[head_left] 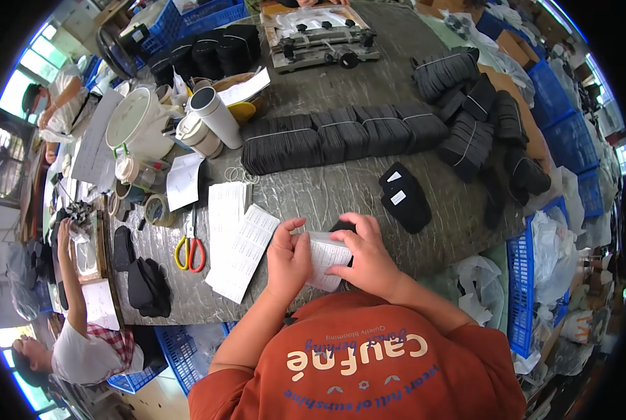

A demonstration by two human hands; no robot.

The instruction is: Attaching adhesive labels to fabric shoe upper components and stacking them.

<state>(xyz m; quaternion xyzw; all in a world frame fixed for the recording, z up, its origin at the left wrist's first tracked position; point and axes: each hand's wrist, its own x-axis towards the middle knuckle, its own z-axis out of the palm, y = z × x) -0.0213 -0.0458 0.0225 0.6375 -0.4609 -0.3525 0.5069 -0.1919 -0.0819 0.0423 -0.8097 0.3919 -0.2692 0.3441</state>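
Observation:
In front of my chest, my left hand [290, 255] and my right hand [366, 253] hold a white sheet of printed labels [325, 257] between them. The left thumb and fingers close on the sheet's left edge. The right thumb and fingers pinch its right side. Part of a black piece [342, 226] shows behind the sheet, by the right fingers; how it is held is hidden. Farther off lie black fabric pieces [412, 212] bearing small white labels. More printed label sheets [243, 253] are spread to the left of my left hand, beside red-and-yellow-handled scissors [190, 252].
Banded stacks of black fabric pieces [341, 134] run across the table, with more bundles [467, 143] at right. A white tumbler [216, 116], a bucket [139, 124] and tape rolls [159, 210] stand at left. A metal jig [323, 42] sits at the far edge. Co-workers are at left.

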